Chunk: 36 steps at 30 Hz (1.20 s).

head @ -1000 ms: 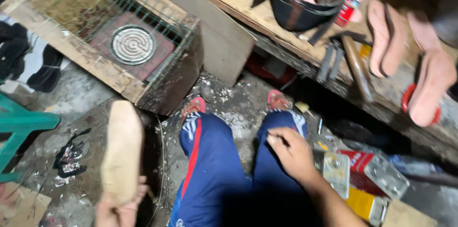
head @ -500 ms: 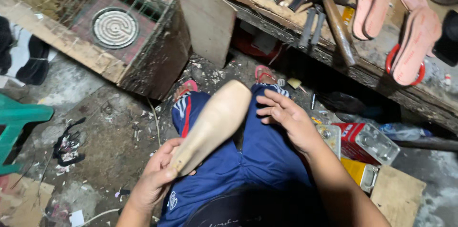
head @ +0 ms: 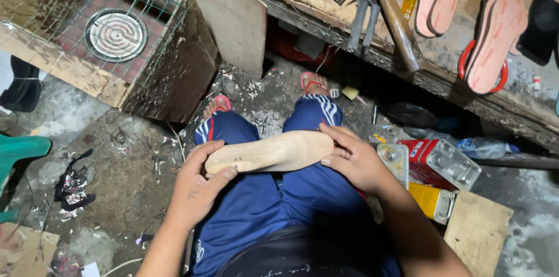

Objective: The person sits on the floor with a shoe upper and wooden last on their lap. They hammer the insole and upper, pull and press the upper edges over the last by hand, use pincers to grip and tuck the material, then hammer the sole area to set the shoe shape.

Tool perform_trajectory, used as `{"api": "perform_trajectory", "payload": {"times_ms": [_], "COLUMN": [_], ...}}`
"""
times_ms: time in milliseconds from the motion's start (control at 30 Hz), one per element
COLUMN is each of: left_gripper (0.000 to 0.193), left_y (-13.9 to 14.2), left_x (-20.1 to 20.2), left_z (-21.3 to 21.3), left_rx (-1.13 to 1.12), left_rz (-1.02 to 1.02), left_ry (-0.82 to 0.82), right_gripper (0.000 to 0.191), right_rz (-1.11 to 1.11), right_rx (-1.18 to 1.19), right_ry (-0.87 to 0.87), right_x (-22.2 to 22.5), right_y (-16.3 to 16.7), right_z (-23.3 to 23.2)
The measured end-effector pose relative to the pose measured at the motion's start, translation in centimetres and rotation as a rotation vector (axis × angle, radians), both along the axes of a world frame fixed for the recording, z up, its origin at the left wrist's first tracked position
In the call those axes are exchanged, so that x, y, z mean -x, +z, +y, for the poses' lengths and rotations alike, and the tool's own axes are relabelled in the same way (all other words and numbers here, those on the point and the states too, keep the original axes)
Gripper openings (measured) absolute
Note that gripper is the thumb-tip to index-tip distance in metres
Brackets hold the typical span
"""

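Both hands, left hand [head: 195,186] and right hand [head: 352,157], grip the pale wooden foot-shaped shoe last [head: 271,152] by its ends across the lap; steadying it level seems wise.

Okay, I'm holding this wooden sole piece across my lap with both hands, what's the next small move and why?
Probably steady it flat on your thighs. The left hand grips the narrow end of the wooden sole piece and the right hand only fingers the wide end, so it rests loosely across your lap.
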<state>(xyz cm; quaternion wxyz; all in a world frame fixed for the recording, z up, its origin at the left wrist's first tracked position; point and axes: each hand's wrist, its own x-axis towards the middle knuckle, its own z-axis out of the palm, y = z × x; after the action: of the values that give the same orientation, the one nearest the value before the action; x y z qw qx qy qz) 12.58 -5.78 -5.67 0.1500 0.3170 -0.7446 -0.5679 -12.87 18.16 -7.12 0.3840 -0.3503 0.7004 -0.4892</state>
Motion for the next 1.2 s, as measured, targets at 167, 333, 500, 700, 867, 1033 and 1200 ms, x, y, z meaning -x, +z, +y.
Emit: {"api": "perform_trajectory", "payload": {"times_ms": [167, 333, 500, 700, 867, 1033, 1200], "left_gripper": [0.041, 0.039, 0.044, 0.046, 0.045, 0.043, 0.040], "left_y": [-1.3, -2.8, -3.9, -5.0, -5.9, -4.5, 1.1], "left_x": [0.5, 1.4, 1.8, 2.1, 1.3, 1.8, 5.2], "left_z": [0.8, 2.5, 3.2, 2.6, 2.1, 0.8, -3.9], "left_rx": [0.306, 0.295, 0.322, 0.341, 0.279, 0.011, 0.682], "left_rz": [0.034, 0.088, 0.078, 0.197, 0.258, 0.225, 0.241], "left_ry": [0.052, 0.213, 0.241, 0.298, 0.377, 0.577, 0.421], "right_gripper": [0.061, 0.037, 0.037, 0.060, 0.043, 0.034, 0.026], "right_rz": [0.658, 0.792, 1.143, 1.290, 1.389, 1.434, 1.447], "right_rx": [-0.001, 0.123, 0.168, -0.228, -0.047, 0.057, 0.035], "right_ry": [0.156, 0.006, -0.206, -0.017, -0.003, -0.017, -0.003], "right_x": [2.5, 9.4, 17.5, 20.6, 23.5, 25.5, 23.6], "right_y": [2.1, 6.0, 9.2, 9.8, 11.0, 13.0, 14.2], "right_z": [-1.4, -7.0, -16.1, -23.0, -22.6, -18.7, -15.5]}}
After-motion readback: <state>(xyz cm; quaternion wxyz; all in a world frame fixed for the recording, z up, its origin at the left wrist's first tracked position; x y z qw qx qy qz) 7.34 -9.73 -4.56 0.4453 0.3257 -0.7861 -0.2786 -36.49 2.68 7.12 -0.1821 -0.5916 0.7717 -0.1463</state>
